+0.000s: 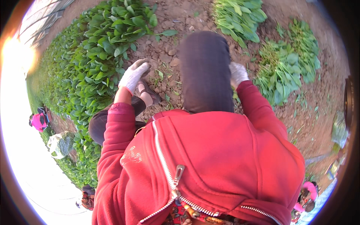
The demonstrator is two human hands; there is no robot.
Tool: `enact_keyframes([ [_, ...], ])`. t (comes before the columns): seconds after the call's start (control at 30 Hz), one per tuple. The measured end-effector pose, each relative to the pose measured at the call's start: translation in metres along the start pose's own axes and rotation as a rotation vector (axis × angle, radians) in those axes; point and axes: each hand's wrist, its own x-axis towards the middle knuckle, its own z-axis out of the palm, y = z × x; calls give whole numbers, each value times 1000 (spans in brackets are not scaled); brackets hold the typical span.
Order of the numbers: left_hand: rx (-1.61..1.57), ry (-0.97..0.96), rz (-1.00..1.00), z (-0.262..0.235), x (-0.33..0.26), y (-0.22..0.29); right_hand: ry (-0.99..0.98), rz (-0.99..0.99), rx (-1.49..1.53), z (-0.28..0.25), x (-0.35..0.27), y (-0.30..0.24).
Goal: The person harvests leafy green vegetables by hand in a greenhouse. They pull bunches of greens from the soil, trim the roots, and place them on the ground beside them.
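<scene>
My left hand (135, 75), in a white glove with darkened fingertips, hangs above the soil just right of the dense green leafy plants (101, 48). Its fingers reach forward and bend slightly, and no object shows in them. Below it is my shoe (152, 95). My right hand (237, 74), also in a white glove, is beside my raised dark-trousered knee (205, 69). The knee hides its fingers, so whatever they may hold is out of sight. Nearest to that hand lies a pile of pulled leafy greens (277, 71).
Another bunch of leafy greens (240, 17) lies ahead on brown, clumpy soil (165, 48). A further pile (304, 48) is at the right. Far left are a person in pink (38, 120) and a plastic bag of greens (62, 144). Other people crouch near the lower edges.
</scene>
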Motion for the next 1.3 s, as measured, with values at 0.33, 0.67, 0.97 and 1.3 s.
enact_keyframes([
  [0.33, 924, 77, -29, -28, 77, -55, -53, 17, 235, -228, 233, -10],
  [0.67, 902, -6, -1, -12, 197, -105, -381, 34, -122, -101, 358, -151],
  [0.97, 753, 71, 45, 9, 248, -130, 36, 58, 75, 53, 309, -192],
  [1.3, 751, 191, 349, 27, 267, -124, 266, -90, -28, 24, 340, -208],
])
